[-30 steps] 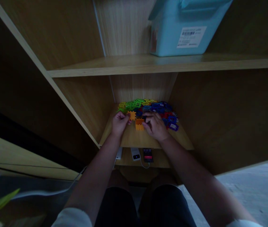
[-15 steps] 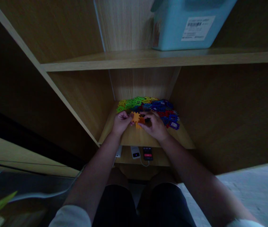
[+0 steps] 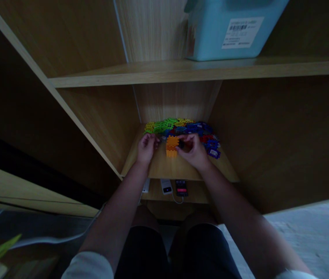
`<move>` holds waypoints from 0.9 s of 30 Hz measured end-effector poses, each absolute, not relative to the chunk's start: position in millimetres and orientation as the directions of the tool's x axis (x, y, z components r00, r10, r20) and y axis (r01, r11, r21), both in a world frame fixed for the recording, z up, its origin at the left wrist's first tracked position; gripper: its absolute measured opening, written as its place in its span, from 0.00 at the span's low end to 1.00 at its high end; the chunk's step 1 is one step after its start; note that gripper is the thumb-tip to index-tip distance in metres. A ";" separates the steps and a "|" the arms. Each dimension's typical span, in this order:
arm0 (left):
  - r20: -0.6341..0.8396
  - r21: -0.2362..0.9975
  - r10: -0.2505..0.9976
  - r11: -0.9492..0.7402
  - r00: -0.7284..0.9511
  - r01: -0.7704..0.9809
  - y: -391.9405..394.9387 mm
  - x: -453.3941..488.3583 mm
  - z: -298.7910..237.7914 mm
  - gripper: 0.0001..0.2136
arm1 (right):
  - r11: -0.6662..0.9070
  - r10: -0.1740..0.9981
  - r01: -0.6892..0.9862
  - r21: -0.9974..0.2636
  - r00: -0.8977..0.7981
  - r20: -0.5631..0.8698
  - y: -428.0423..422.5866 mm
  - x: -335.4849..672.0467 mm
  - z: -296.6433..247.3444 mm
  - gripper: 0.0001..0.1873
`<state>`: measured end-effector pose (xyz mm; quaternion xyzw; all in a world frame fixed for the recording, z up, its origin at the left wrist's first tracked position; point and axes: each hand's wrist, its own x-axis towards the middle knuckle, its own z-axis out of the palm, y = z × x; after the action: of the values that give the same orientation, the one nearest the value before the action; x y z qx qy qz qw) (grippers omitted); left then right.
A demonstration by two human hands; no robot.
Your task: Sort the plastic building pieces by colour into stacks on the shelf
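Observation:
My right hand point(image 3: 194, 150) grips a small orange block point(image 3: 172, 146) between thumb and fingers. The block is put together from flat interlocking pieces with notched edges and is held above the front of the shelf board. A dark patch shows between my right fingertips and the block; I cannot make out what it is. My left hand point(image 3: 147, 147) is just left of the block, apart from it, with loosely bent fingers and nothing visible in them. Behind both hands lies a pile of flat interlocking pieces point(image 3: 167, 124) in green, yellow, blue and red.
The wooden shelf board point(image 3: 167, 170) has side walls left and right. Above it, an upper shelf point(image 3: 153, 73) carries a light blue bin point(image 3: 211, 35) with a label. On the ledge below lie a white device point(image 3: 166, 186) with a cable and a phone point(image 3: 181, 188).
My left hand has let go of the orange block and drawn slightly left. In my right hand the block has turned, so its top and front now show.

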<state>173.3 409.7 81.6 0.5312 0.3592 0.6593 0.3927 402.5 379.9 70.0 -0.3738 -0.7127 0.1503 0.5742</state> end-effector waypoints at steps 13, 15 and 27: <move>0.400 0.913 0.917 -0.397 0.014 -0.095 417.7 179.0 74.6 0.13 | 0.615 0.780 0.365 -0.699 -0.145 0.609 384.4 409.6 65.0 0.25; 0.387 0.919 0.922 -0.384 0.013 -0.087 418.4 179.0 73.5 0.11 | 0.607 0.786 0.376 -0.700 -0.154 0.599 384.6 409.5 64.9 0.25; 0.434 0.901 0.900 -0.432 0.035 -0.042 421.2 178.3 68.5 0.06 | 0.617 0.782 0.366 -0.697 -0.182 0.597 384.6 410.1 65.3 0.23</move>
<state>178.3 421.2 68.5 0.6008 0.3571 0.5959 0.3955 410.1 384.6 65.3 -0.3870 -0.7413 0.2041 0.5090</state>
